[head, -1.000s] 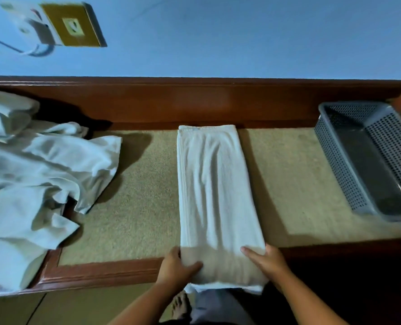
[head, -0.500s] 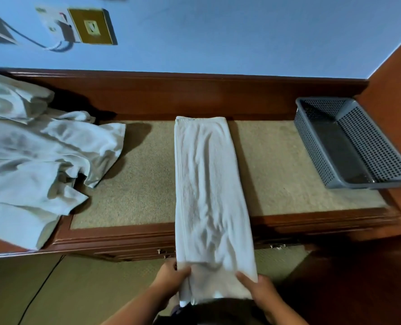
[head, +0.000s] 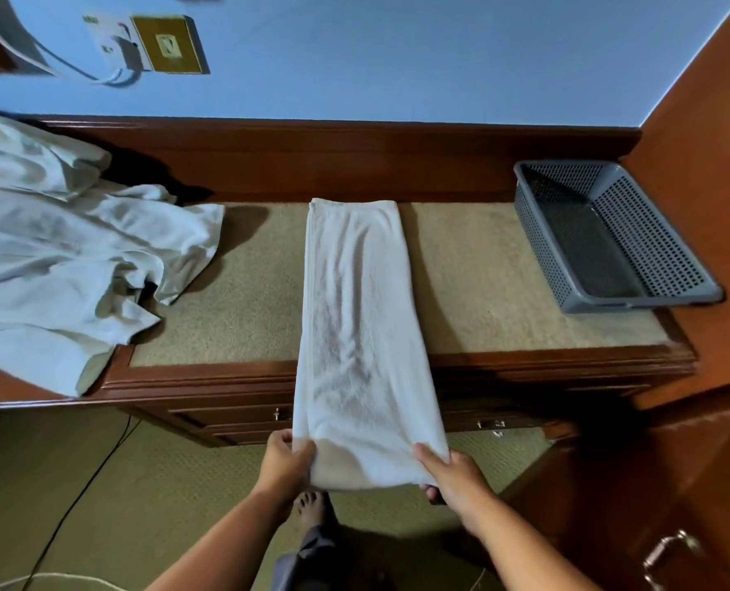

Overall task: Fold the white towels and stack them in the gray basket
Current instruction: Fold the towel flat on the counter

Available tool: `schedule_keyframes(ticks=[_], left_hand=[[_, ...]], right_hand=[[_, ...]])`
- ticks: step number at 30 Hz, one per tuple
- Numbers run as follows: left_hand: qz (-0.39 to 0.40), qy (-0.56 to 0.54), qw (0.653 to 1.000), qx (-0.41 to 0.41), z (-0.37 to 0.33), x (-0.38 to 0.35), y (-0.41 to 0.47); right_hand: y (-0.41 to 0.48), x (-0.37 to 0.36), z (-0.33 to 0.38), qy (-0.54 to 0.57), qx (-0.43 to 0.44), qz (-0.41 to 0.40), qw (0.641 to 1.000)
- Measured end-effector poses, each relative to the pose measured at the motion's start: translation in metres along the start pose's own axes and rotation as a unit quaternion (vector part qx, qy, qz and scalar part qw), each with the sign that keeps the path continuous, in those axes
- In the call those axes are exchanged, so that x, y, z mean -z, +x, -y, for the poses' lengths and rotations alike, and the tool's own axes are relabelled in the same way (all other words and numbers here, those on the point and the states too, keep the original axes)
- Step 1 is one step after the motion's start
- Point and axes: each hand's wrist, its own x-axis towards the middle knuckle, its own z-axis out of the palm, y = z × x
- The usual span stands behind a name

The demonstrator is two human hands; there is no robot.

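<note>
1. A long white terry-cloth towel (head: 354, 334), folded into a narrow strip with soft lengthwise creases, stretches straight ahead from both hands. Its far end lies flat on the dresser top; its near end reaches past the front edge and is held up in the air.
2. The left hand (head: 284, 462) pinches the near left corner, thumb on top, fingers curled beneath.
3. The right hand (head: 453, 475) grips the near right corner the same way.
4. A glossy reddish-brown wooden dresser with a grainy tan inlaid top (head: 482, 270) stands beyond the hands.
5. A gray rectangular plastic basket with perforated walls (head: 653, 245) sits ahead and right of the right hand, apart from the towel.
6. A rumpled heap of white towels (head: 64, 266) lies ahead and left of the left hand.
</note>
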Motion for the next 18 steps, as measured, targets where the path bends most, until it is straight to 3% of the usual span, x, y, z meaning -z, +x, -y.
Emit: schedule_keyframes(ticks=[3,9,18], left_hand=[[-0.008,0.001,1.0,-0.016,0.015,0.0,-0.02],[0.025,0.049,0.987,-0.151,0.044,0.0,-0.058],[0.049,0.122,0.98,-0.147,0.067,0.001,-0.094]], right_hand=[[-0.012,0.006,-0.015,0.007,-0.01,0.019,1.0],[-0.036,0.02,-0.043,0.023,-0.032,0.034,0.999],[-0.067,0.031,-0.071,0.029,-0.014,0.049,0.998]])
